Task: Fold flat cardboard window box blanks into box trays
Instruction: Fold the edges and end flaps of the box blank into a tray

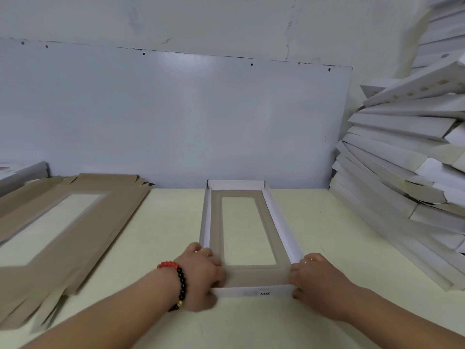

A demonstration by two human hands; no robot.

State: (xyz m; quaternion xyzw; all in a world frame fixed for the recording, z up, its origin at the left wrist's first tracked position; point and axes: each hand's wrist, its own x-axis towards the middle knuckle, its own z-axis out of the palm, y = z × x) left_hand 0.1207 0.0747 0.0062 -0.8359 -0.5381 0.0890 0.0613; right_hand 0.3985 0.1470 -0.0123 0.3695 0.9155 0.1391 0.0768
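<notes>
A window box tray lies in the middle of the pale table, white walls standing up on all sides around a brown floor with a rectangular cut-out. My left hand grips its near left corner, fingers curled over the wall. At the near right corner my right hand grips the same way. The near white wall, printed with small letters, runs between the two hands. A stack of flat brown blanks with window cut-outs lies to the left.
Folded white trays are piled high at the right, leaning out over the table. A grey-white wall panel stands right behind the table. Another white box edge shows at the far left.
</notes>
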